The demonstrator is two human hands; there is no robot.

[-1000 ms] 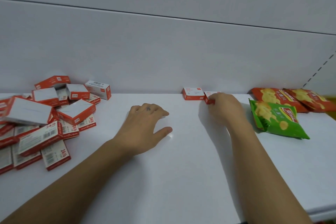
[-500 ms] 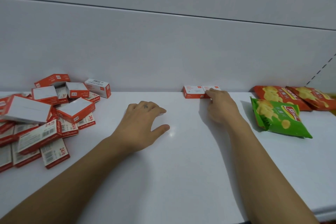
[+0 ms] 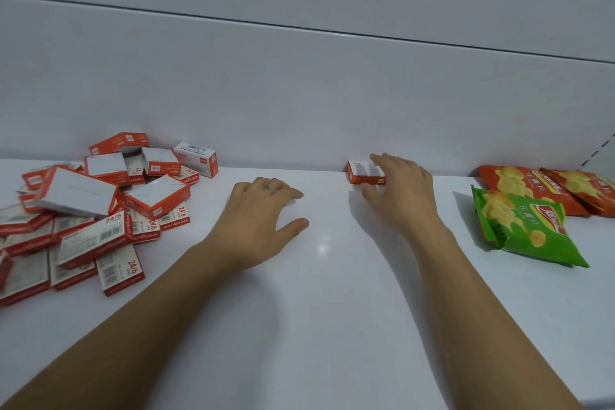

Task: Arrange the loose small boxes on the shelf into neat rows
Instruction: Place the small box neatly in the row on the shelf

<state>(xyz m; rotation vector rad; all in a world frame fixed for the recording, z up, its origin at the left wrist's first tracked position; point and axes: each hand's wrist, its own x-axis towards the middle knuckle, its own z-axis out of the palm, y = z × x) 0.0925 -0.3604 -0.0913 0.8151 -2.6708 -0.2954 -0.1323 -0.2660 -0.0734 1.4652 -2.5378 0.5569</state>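
Note:
A loose heap of small red-and-white boxes (image 3: 100, 210) covers the left end of the white shelf (image 3: 316, 326). Against the back wall near the middle stands one small box (image 3: 361, 173), red below and white on top. My right hand (image 3: 402, 196) is on it, index finger over its top and thumb at its front face. The hand hides whatever lies just right of that box. My left hand (image 3: 256, 220) rests palm down on the bare shelf, fingers spread, holding nothing.
A green chip bag (image 3: 522, 226) lies right of my right hand. Two red chip bags (image 3: 532, 190) lie behind it by the back wall. The white back panel (image 3: 299, 93) closes off the shelf's far side.
My right hand pushed a second box back beside the first one at the wall, then shifted left onto the first box, covering the second. My left hand stayed put.

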